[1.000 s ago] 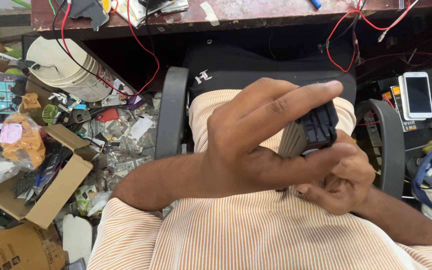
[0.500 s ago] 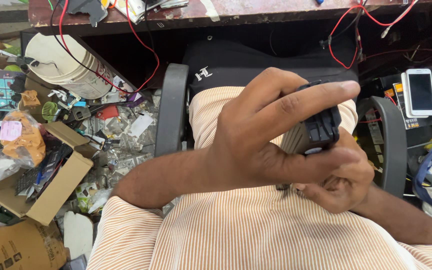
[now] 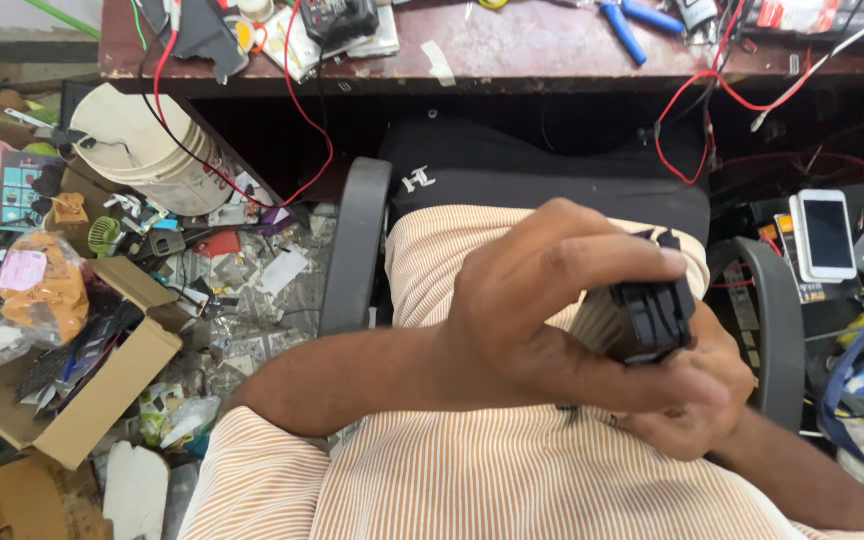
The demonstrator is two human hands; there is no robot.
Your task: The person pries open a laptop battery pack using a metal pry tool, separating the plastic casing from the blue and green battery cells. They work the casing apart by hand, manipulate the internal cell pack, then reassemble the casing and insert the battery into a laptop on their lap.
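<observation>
**Two hands around a black finned block**

Two bare hands meet at the centre-right of the head view, above the lap of a person in a striped orange-and-white shirt [image 3: 472, 480]. The left hand [image 3: 532, 320] lies on top, its index finger stretched along the upper edge of a small black plastic block [image 3: 652, 320] and its thumb crossing beneath, so the hand is clenched on the block. The right hand [image 3: 697, 395] cups the same block from below at 5 o'clock, fingers curled against its underside and touching the left thumb. Pale ribbed fins show on the block's left face.

A black office chair [image 3: 512, 175] with grey armrests surrounds the lap. At 12 o'clock runs a brown workbench [image 3: 532, 60] carrying blue-handled pliers [image 3: 637, 22] and red wires [image 3: 692, 105]. At 3 o'clock a white smartphone [image 3: 827, 233] lies face up. At 10 o'clock stands a white bucket [image 3: 147, 150]; at 8 o'clock an open cardboard box [image 3: 102, 395] sits among scattered scraps on the floor.
</observation>
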